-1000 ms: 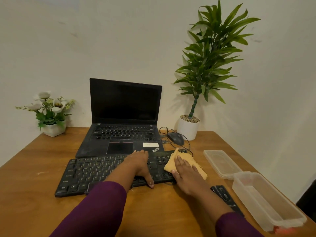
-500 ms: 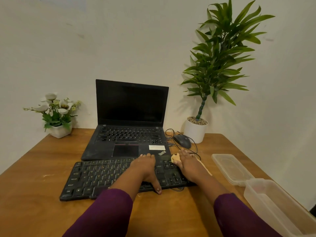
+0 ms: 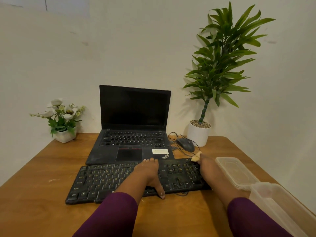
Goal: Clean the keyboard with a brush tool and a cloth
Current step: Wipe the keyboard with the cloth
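On the black keyboard (image 3: pixel 106 180), which lies across the wooden table (image 3: pixel 34 194) in front of you, your left hand (image 3: pixel 148 175) rests flat over the middle keys. Its fingers are straight and close together, with the tips at the keyboard's far edge, and the thumb stretches past the near edge down to the wood. It grips nothing and only presses on the keys. Your right hand (image 3: pixel 207 170) lies along the keyboard's right end, over the number pad's outer edge, and holds the cloth (image 3: pixel 196 157). The cloth is yellow and bunched into a small lump that sticks out at your fingertips, right at the keyboard's far right corner. The back of the hand faces the camera, so you cannot see how the fingers fold round the cloth. Both sleeves are purple. Directly behind the keyboard, touching or almost touching its far edge, an open black laptop (image 3: pixel 135 127) stands with a dark screen. Behind the keyboard's right end lie a dark wired mouse (image 3: pixel 185 144) with its looped cable, and beyond that a tall green plant in a white pot (image 3: pixel 198 134). Well behind the keyboard's left end is a small white pot of white flowers (image 3: pixel 61 120). Just right of the keyboard lies a clear plastic lid (image 3: pixel 234 171), and nearer you a clear plastic box (image 3: pixel 280 207).
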